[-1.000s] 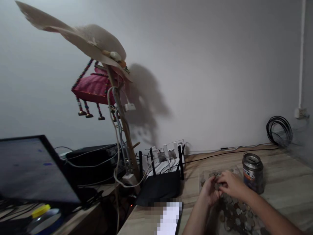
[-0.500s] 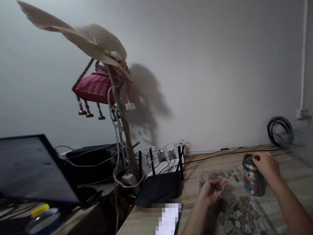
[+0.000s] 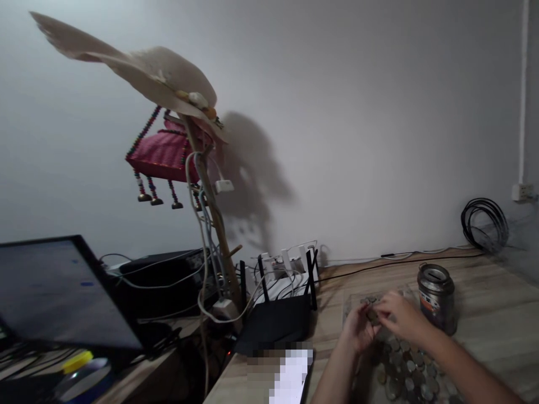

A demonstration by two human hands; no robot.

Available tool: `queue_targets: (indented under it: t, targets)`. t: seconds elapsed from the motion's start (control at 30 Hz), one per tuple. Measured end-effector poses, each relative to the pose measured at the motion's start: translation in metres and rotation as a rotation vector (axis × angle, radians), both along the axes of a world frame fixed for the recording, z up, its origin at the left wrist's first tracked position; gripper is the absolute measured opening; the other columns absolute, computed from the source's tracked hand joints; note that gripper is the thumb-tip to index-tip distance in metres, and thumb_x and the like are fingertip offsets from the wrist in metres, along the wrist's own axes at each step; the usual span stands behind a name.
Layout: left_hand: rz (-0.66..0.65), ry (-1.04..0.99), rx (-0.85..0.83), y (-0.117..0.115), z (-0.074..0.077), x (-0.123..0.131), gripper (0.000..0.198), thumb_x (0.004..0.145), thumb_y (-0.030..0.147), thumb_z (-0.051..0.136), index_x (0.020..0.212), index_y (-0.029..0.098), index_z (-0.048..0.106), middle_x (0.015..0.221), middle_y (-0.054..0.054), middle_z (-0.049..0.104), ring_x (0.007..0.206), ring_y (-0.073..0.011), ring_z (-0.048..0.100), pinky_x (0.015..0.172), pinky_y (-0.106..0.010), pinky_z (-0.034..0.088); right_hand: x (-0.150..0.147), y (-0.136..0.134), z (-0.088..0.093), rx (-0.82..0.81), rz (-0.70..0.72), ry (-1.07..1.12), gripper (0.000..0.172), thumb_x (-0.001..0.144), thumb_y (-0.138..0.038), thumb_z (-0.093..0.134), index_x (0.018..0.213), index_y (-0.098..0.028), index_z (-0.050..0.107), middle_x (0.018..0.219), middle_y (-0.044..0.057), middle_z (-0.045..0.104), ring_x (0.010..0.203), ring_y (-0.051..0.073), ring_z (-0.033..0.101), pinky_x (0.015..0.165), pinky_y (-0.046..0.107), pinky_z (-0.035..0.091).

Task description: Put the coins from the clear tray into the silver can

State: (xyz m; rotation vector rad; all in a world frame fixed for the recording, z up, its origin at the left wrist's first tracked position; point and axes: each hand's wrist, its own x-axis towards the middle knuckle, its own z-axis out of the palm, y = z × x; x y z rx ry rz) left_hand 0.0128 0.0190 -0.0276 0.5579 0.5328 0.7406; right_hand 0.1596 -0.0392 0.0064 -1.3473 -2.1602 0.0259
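Observation:
My left hand [image 3: 357,330] is cupped palm up, with a few coins [image 3: 372,317] in it. Over that palm, the fingertips of my right hand [image 3: 400,315] pinch at one of the coins. Below my hands lies a pile of loose coins [image 3: 409,367], partly covered by my right forearm. A clear plastic tray [image 3: 346,306] shows behind my left hand, with more coins mostly hidden by my fingers. To the right stands a metal coin can [image 3: 438,297], upright, a slot in its lid and a printed label on its side.
A black router [image 3: 273,322] with upright antennas and a phone [image 3: 290,376] are left of my arms. Farther left, a wooden stand [image 3: 217,224] carries a hat [image 3: 168,73], a pink bag [image 3: 160,151] and cables. Coiled black cable [image 3: 484,224] sits at the back right.
My right hand has moved left from the slot in the can's lid to the coins in my left palm. My left hand stays in nearly the same place.

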Motion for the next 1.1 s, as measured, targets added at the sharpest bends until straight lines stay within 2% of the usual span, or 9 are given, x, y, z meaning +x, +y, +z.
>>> queue_targets:
  t: [0.07, 0.17, 0.27, 0.37, 0.53, 0.73, 0.83, 0.93, 1.1]
  targets:
    - [-0.019, 0.001, 0.019, 0.001, -0.002, 0.0, 0.017, 0.077, 0.019, 0.043, 0.072, 0.01, 0.056, 0.063, -0.007, 0.063, 0.055, -0.0131, 0.059, 0.052, -0.022, 0.045, -0.016, 0.004, -0.011, -0.099, 0.076, -0.06, 0.017, 0.074, -0.023, 0.051, 0.08, -0.024, 0.066, 0.085, 0.002, 0.063, 0.086, 0.017, 0.052, 0.072, 0.025, 0.035]
    - [-0.024, 0.016, 0.012, -0.002, -0.001, 0.002, 0.013, 0.072, 0.007, 0.042, 0.072, 0.009, 0.055, 0.064, -0.007, 0.063, 0.06, -0.0116, 0.061, 0.061, -0.02, 0.048, -0.013, 0.006, -0.009, -0.082, -0.022, -0.027, 0.02, 0.078, -0.025, 0.045, 0.076, -0.022, 0.066, 0.08, 0.003, 0.063, 0.082, 0.016, 0.053, 0.069, 0.025, 0.035]
    - [-0.024, 0.131, 0.064, -0.008, 0.002, 0.005, 0.017, 0.069, 0.001, 0.044, 0.081, 0.006, 0.054, 0.075, -0.011, 0.065, 0.073, -0.0146, 0.064, 0.068, -0.02, 0.049, 0.021, 0.003, 0.012, 0.122, -0.277, 0.085, 0.028, 0.082, -0.03, 0.038, 0.079, -0.021, 0.065, 0.081, 0.005, 0.063, 0.081, 0.016, 0.053, 0.071, 0.025, 0.035]
    - [0.015, 0.282, 0.147, -0.015, 0.005, 0.007, 0.018, 0.07, 0.004, 0.048, 0.088, 0.007, 0.053, 0.085, -0.014, 0.065, 0.079, -0.0168, 0.064, 0.059, -0.017, 0.048, 0.069, -0.003, 0.03, 0.327, -0.598, 0.171, 0.027, 0.081, -0.033, 0.04, 0.082, -0.021, 0.065, 0.085, 0.006, 0.063, 0.083, 0.017, 0.053, 0.07, 0.026, 0.035]
    - [0.017, 0.37, 0.224, -0.02, 0.01, 0.01, 0.006, 0.07, 0.01, 0.057, 0.075, 0.011, 0.053, 0.087, -0.012, 0.066, 0.076, -0.0145, 0.065, 0.048, -0.013, 0.044, 0.114, -0.008, 0.032, 0.147, -0.897, 0.152, 0.027, 0.075, -0.037, 0.044, 0.076, -0.024, 0.067, 0.076, 0.006, 0.064, 0.07, 0.019, 0.054, 0.054, 0.027, 0.032]
    - [0.042, 0.404, 0.239, -0.023, 0.016, 0.009, 0.006, 0.07, 0.012, 0.058, 0.074, 0.011, 0.054, 0.08, -0.011, 0.067, 0.07, -0.0126, 0.065, 0.047, -0.011, 0.043, 0.107, -0.009, 0.03, 0.156, -0.867, 0.056, 0.025, 0.073, -0.033, 0.046, 0.072, -0.022, 0.068, 0.079, 0.006, 0.065, 0.079, 0.021, 0.052, 0.063, 0.03, 0.034]
    - [0.015, 0.348, 0.184, -0.024, 0.017, 0.009, 0.007, 0.073, 0.012, 0.053, 0.079, 0.01, 0.053, 0.084, -0.013, 0.067, 0.07, -0.015, 0.065, 0.049, -0.013, 0.045, 0.097, -0.009, 0.034, 0.262, -0.839, 0.055, 0.028, 0.075, -0.034, 0.045, 0.085, -0.021, 0.067, 0.087, 0.008, 0.064, 0.083, 0.023, 0.05, 0.069, 0.033, 0.035]
    - [-0.023, 0.267, 0.098, -0.022, 0.015, 0.008, 0.013, 0.076, 0.015, 0.047, 0.086, 0.008, 0.052, 0.087, -0.016, 0.066, 0.074, -0.0175, 0.065, 0.053, -0.016, 0.048, 0.071, -0.006, 0.032, 0.299, -0.607, 0.097, 0.031, 0.079, -0.031, 0.04, 0.095, -0.019, 0.064, 0.092, 0.008, 0.062, 0.088, 0.02, 0.05, 0.077, 0.031, 0.035]
    - [-0.141, 0.158, 0.033, -0.013, 0.007, 0.005, 0.022, 0.08, 0.03, 0.047, 0.087, 0.01, 0.052, 0.08, -0.012, 0.065, 0.072, -0.0182, 0.065, 0.056, -0.021, 0.049, 0.015, -0.001, 0.01, -0.052, -0.171, 0.04, 0.026, 0.075, -0.034, 0.048, 0.086, -0.021, 0.066, 0.086, 0.006, 0.063, 0.084, 0.018, 0.054, 0.072, 0.026, 0.037]
